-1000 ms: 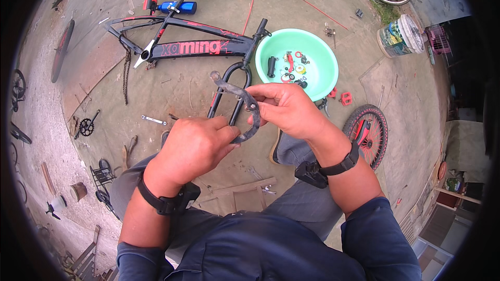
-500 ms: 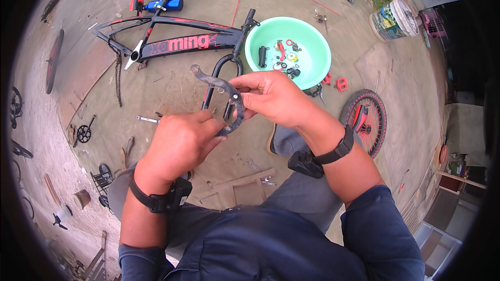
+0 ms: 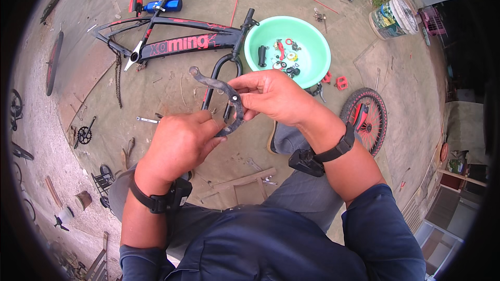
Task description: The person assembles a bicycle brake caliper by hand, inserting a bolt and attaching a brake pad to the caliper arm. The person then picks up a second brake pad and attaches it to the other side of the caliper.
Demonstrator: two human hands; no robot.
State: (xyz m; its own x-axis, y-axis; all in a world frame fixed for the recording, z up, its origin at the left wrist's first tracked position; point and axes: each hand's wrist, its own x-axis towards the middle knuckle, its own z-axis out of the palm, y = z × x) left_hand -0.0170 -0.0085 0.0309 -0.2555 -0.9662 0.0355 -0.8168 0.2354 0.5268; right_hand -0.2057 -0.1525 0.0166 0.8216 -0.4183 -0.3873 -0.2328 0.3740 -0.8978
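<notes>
Between my hands is a worn, dark curved bike brake caliper arm [image 3: 212, 82] with a bright pivot bolt near its middle. My left hand [image 3: 177, 140] is closed on its lower end. At the bolt, the fingers of my right hand [image 3: 275, 96] pinch the arm, and their tips are partly hidden behind it. The free end curls up and away to the left. Just beyond lies a black and red bicycle frame [image 3: 182, 23] with its fork [image 3: 212, 86] reaching toward my hands. Partly behind my right hand stands a mint-green basin [image 3: 326, 52] holding small bike parts.
A red-rimmed wheel [image 3: 376, 119] lies to the right, near red pedals [image 3: 341, 83]. A crankset [image 3: 84, 134] and a black rack [image 3: 102, 179] are on the left. Wrenches [image 3: 254, 164] and a wooden frame [image 3: 245, 179] lie between my legs. A bucket [image 3: 388, 19] stands far right.
Both hands stay on the brake caliper arm. It has shifted very slightly, its upper end a touch lower and to the left.
</notes>
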